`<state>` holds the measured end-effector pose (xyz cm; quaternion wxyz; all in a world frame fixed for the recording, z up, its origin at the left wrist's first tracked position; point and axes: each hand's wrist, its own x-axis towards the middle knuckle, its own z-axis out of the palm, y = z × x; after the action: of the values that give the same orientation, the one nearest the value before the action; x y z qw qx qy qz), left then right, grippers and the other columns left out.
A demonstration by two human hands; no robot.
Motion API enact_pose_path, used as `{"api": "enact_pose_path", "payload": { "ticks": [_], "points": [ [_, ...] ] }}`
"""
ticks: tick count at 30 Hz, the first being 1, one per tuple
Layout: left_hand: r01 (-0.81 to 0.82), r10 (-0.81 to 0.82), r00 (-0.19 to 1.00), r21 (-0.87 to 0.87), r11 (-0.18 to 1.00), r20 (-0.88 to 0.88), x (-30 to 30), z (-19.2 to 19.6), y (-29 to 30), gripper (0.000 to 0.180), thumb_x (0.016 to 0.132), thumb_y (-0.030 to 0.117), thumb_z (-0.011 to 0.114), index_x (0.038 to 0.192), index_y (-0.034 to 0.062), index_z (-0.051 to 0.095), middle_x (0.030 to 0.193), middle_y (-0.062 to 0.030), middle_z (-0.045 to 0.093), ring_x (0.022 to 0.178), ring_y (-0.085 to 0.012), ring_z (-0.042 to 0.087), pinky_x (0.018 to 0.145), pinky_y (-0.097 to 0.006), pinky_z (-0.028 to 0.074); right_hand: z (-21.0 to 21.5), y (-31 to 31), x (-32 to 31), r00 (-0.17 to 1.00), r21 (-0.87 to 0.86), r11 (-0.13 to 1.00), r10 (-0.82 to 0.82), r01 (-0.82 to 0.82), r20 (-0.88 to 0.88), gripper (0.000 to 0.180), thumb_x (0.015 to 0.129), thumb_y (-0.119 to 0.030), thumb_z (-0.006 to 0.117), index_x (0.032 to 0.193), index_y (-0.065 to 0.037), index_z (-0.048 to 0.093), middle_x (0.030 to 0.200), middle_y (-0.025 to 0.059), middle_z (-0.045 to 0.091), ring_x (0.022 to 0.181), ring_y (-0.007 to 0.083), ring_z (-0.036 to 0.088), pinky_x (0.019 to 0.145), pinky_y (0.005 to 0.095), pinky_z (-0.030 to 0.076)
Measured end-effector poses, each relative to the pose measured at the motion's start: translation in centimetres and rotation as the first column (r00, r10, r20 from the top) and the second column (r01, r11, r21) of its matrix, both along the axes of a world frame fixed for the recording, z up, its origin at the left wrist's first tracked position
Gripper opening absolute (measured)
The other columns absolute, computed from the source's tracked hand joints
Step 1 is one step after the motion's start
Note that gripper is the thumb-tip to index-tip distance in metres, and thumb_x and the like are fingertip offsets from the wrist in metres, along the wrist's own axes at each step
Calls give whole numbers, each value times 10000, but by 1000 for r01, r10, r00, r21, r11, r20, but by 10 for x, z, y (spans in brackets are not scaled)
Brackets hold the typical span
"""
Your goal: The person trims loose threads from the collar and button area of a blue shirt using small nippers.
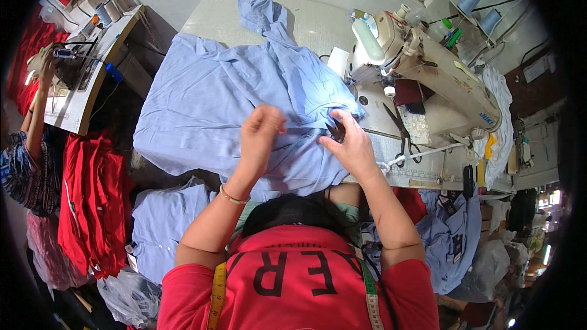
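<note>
A light blue shirt [226,85] lies spread over the sewing table, one sleeve stretched toward the far edge. Above its middle is my left hand [262,131], fingers curled together; whatever they may pinch cannot be made out. My right hand [351,146] is at the shirt's right side, closed around small dark thread snips [335,129] whose pointed blades face the cloth. Bunched blue fabric lies by its fingertips. Just right of this hand, black scissors [403,134] rest on the table beside the sewing machine [428,67].
Blue thread cones [469,0] stand on a rack at the upper right. Red garments [92,201] hang at the left, near another person's arm [40,95] at a second machine [58,79]. More blue shirts [165,226] are piled beside my lap, with others [449,238] at the right.
</note>
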<state>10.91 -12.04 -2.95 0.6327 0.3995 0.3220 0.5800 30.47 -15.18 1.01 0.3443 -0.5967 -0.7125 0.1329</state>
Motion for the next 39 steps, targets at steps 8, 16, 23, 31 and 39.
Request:
{"api": "enact_pose_path", "payload": {
  "ticks": [8,16,23,31,39],
  "points": [
    [155,377,636,590,792,-673,6,3,9,155,819,91,598,936,-6,570,866,-107,586,752,-240,550,704,-323,448,-3,16,18,879,-382,904,-17,-190,-477,228,781,-128,650,950,-48,520,779,7,516,649,89,512,525,235,421],
    [310,-185,843,174,935,-506,10,36,17,205,946,199,489,890,7,536,711,45,442,707,-59,394,632,-221,366,16,12,19,605,-391,853,-117,-344,-787,189,811,-178,636,934,-119,505,727,-74,434,583,-11,368,439,143,303],
    [430,-411,890,64,901,-197,13,36,26,194,941,233,511,928,48,567,758,89,478,686,-10,383,626,-173,329,14,20,24,582,-265,889,2,-374,-813,179,833,-221,627,893,-126,488,718,-81,418,573,-22,354,426,131,276],
    [418,-416,908,32,908,-50,31,29,30,173,937,220,517,948,55,568,787,85,519,704,-1,426,651,-164,352,13,20,29,607,-232,917,14,-325,-795,161,852,-205,605,851,-116,471,713,-80,403,615,-2,332,529,148,264],
    [511,-490,840,37,859,-232,26,45,26,328,812,69,660,1111,40,530,895,53,566,824,-22,501,767,-179,409,22,16,27,651,-299,904,-32,-305,-759,131,858,-147,602,867,-110,477,735,-79,410,602,-7,345,499,149,282]
  ]
}}
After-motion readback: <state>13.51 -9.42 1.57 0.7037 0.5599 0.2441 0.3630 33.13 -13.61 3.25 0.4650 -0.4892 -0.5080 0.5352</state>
